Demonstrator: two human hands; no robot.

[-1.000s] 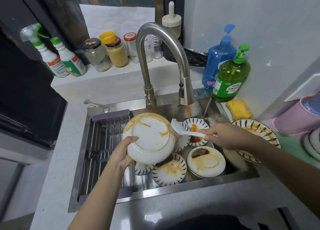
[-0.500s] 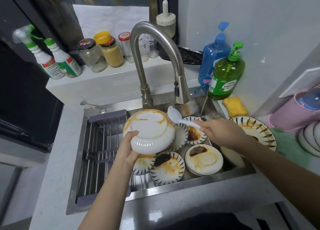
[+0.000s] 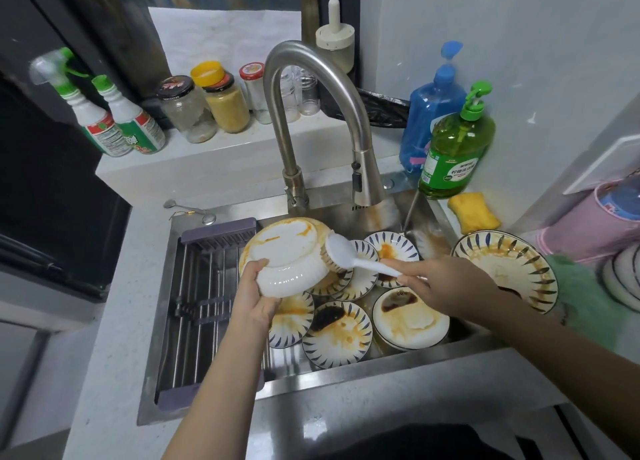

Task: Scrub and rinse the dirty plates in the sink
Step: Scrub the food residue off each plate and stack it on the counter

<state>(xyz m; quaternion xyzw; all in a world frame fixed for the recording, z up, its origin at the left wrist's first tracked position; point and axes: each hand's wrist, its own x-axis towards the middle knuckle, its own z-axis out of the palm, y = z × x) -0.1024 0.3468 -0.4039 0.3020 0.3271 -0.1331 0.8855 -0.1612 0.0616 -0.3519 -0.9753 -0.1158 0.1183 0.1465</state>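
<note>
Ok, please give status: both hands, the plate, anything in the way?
Left hand grips upturned white plate. Right hand holds brush against its rim. Dirty plates stacked beneath in sink.

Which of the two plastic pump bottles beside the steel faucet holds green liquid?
The front pump bottle with the green pump head, standing nearest the yellow sponge. The other, the blue pump bottle, stands behind it.

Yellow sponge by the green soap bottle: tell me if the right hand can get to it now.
Probably not yet. The right hand grips the white brush, so it is occupied. The path to the yellow sponge on the sink's right edge looks clear otherwise.
</note>
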